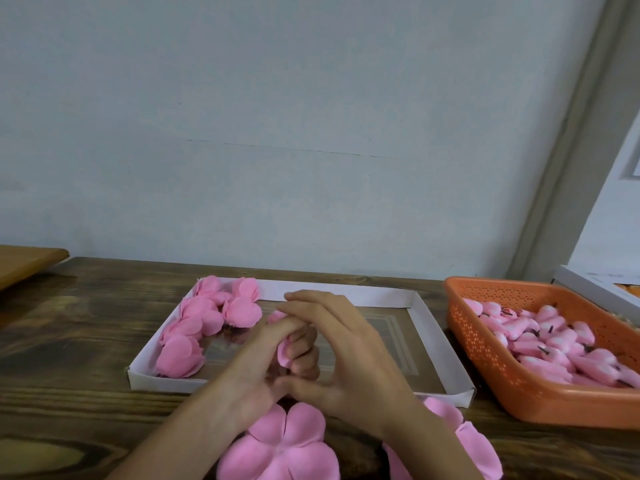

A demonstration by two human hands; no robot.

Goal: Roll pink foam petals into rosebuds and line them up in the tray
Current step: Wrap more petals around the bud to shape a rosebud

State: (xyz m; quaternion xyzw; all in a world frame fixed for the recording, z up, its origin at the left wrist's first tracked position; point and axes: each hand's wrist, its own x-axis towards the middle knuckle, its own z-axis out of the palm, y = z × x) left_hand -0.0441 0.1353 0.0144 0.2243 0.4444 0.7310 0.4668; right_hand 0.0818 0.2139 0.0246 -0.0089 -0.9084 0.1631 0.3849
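Note:
Both hands meet over the shallow white tray (429, 327). My left hand (263, 362) curls its fingers round a pink foam petal piece (283, 351), mostly hidden in the grip. My right hand (349, 355) lies over it with straight fingers touching the left fingers, its thumb pressing at the base. Several finished pink rosebuds (204, 323) line the tray's left side. Flat pink petal blanks (284, 445) lie on the table in front of the tray.
An orange perforated basket (491, 372) at the right holds several pink bud cores with dark stems. Behind it stands a white box (588, 285). The dark wooden table (69, 341) meets a pale wall; a lighter wooden board (24, 261) sits far left.

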